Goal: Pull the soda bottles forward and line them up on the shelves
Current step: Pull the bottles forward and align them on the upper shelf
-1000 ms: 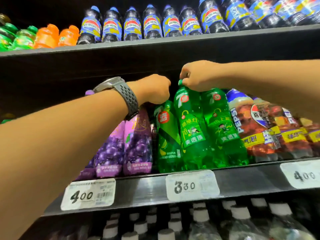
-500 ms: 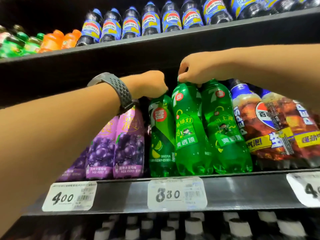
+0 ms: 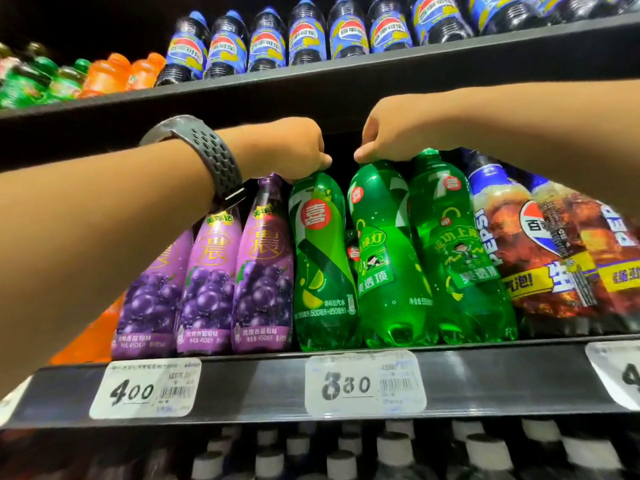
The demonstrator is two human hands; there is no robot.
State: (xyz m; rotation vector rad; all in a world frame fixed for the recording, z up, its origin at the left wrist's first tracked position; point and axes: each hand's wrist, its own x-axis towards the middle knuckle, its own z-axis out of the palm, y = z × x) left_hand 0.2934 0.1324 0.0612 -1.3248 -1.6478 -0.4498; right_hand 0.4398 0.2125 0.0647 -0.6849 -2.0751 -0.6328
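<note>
Three green 7-Up bottles stand at the front of the middle shelf [image 3: 519, 379]. My left hand [image 3: 294, 147], with a grey watch band on the wrist, grips the cap of the left green bottle [image 3: 320, 265]. My right hand [image 3: 391, 133] grips the cap of the middle green bottle [image 3: 388, 271]. The right green bottle [image 3: 457, 258] stands beside it under my right forearm, its cap showing. Both held caps are hidden by my fingers. A further green bottle shows in the gap behind.
Purple grape soda bottles [image 3: 207, 282] stand left of the green ones, Pepsi bottles [image 3: 554, 244] to the right. The upper shelf [image 3: 346, 74] carries blue Pepsi, orange and green bottles. White-capped bottles [image 3: 388, 448] fill the shelf below. Price tags [image 3: 363, 382] hang on the shelf edge.
The left and middle green bottles have come forward and stand more upright and apart. Both hands keep their hold on the caps. The view has moved closer.
</note>
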